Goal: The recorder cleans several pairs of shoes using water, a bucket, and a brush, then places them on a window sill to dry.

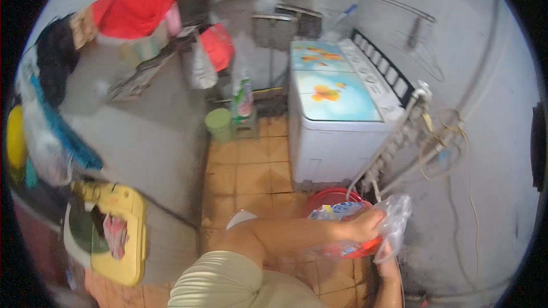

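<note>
My left hand (367, 224) reaches across from the lower left and is closed on the gathered top of a clear plastic bag (397, 216). Below and beside it, my right hand (386, 261) touches the bag's hanging plastic, its fingers partly hidden and blurred. A packet with blue and white print (336, 210) shows just left of my left hand, over a red plastic basin (326, 196) on the floor. Red printed plastic (357, 249) shows beneath my left wrist. What the bag holds cannot be told.
A white twin-tub washing machine (338, 149) with a flowered lid stands ahead, with hoses and pipes (387, 149) at its right. A green bucket (218, 123) sits by a small stool (246, 130). At left is a yellow plastic appliance or container (139, 239) with a pink cloth (115, 235).
</note>
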Demonstrator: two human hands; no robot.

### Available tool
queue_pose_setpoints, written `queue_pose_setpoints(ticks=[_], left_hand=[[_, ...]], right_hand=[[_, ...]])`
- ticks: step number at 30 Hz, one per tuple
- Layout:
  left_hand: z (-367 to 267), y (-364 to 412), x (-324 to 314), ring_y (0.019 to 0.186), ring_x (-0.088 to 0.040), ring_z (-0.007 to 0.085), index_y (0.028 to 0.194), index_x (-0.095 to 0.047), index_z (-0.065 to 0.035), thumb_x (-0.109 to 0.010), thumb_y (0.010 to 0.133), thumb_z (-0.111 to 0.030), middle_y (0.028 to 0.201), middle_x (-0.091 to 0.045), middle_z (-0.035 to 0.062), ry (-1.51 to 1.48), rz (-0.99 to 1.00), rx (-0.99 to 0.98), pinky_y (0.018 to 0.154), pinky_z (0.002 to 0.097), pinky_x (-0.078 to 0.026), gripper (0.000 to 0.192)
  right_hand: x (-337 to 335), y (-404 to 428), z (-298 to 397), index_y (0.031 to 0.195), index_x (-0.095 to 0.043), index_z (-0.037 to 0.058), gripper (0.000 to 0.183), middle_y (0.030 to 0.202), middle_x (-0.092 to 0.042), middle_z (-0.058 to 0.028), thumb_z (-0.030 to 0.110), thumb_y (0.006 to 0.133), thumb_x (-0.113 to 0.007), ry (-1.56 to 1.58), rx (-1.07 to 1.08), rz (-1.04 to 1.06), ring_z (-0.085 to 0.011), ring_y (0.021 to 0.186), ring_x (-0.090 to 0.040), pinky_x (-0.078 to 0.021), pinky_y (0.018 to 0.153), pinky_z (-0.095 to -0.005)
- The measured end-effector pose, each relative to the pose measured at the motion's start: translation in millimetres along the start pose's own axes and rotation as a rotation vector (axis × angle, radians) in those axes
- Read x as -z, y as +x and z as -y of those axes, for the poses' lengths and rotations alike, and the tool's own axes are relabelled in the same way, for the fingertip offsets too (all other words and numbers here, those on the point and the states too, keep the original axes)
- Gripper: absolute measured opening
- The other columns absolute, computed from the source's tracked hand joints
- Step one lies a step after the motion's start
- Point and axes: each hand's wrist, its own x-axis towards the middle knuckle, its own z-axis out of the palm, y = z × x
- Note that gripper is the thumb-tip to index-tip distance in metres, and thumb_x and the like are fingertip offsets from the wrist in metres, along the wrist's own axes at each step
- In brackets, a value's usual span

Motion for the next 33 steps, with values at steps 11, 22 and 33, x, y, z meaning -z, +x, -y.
queue_pose_setpoints(ticks=[11, 22, 33], left_hand=[[22, -65, 54, 0.083, -0.056, 0.0376, 0.086, -0.058, -0.0032, -0.057, 0.063, -0.01, 0.083, -0.059, 0.0196, 0.117, -0.43, 0.163, 0.071, 0.0432, -0.042, 0.024], [-40, -133, 132, 0.111, -0.047, 0.0267, 0.114, -0.053, -0.0064, -0.069, 0.063, -0.013, 0.111, -0.055, 0.0132, -0.143, -0.622, 0.575, 0.093, 0.0346, -0.037, 0.055], [-94, -166, 236, 0.113, -0.048, 0.0295, 0.115, -0.055, -0.0079, -0.068, 0.067, -0.015, 0.125, -0.048, 0.0147, 0.572, -0.496, 0.246, 0.095, 0.0364, -0.038, 0.051]], right_hand=[[-90, 127, 2, 0.107, -0.057, 0.0061, 0.039, 0.11, -0.056, -0.0168, 0.025, 0.073, -0.061, -0.818, 1.023, -0.033, -0.035, 0.104, -0.052, -0.0425, 0.088, -0.0439], [-197, 148, 10, 0.123, -0.046, 0.0081, 0.049, 0.12, -0.052, -0.0079, 0.04, 0.086, -0.049, 0.071, 0.38, 0.306, -0.0222, 0.11, -0.049, -0.0416, 0.093, -0.0351], [-271, 186, 126, 0.112, -0.045, -0.001, 0.045, 0.106, -0.056, -0.011, 0.009, 0.075, -0.068, 0.538, 0.5, 0.383, -0.0171, 0.09, -0.058, -0.0499, 0.076, -0.0319]])
